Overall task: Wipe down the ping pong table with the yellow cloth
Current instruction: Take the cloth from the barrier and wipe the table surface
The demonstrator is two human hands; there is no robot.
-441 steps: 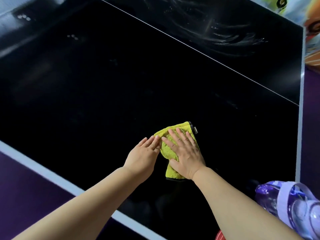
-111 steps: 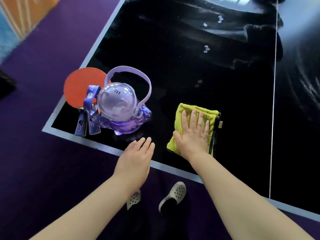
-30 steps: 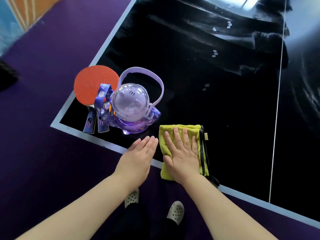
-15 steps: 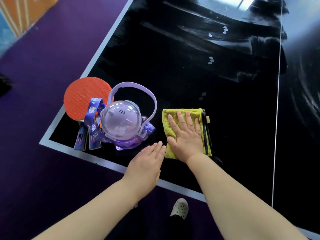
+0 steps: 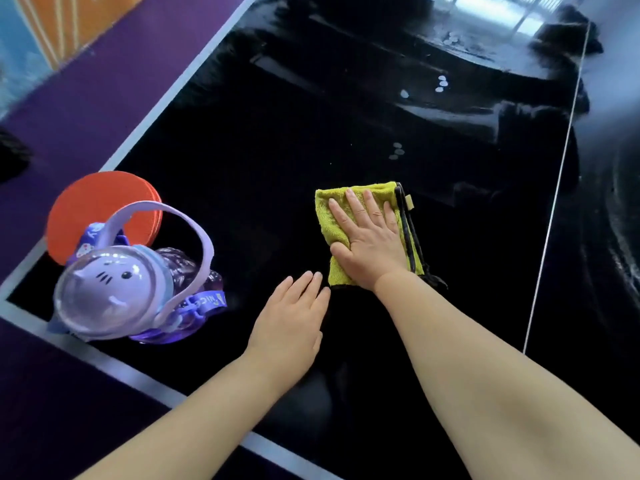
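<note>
The folded yellow cloth (image 5: 329,216) with a dark trim lies on the glossy black ping pong table (image 5: 277,140). My right hand (image 5: 369,242) presses flat on the cloth, fingers straight and spread. My left hand (image 5: 289,327) lies flat on the bare table just left of and below the cloth, fingers straight, holding nothing. Wet streaks show on the far part of the table.
A purple domed water bottle (image 5: 117,292) with a loop handle stands at the table's near left corner, partly over a red paddle (image 5: 90,202). The table's pale edge line (image 5: 145,382) runs along the near side. A thin white centre line (image 5: 554,202) lies right. Purple floor surrounds the table.
My right hand has pushed the cloth away from the near edge, farther onto the table and away from the bottle. My left hand has followed, moving from the edge onto the black surface.
</note>
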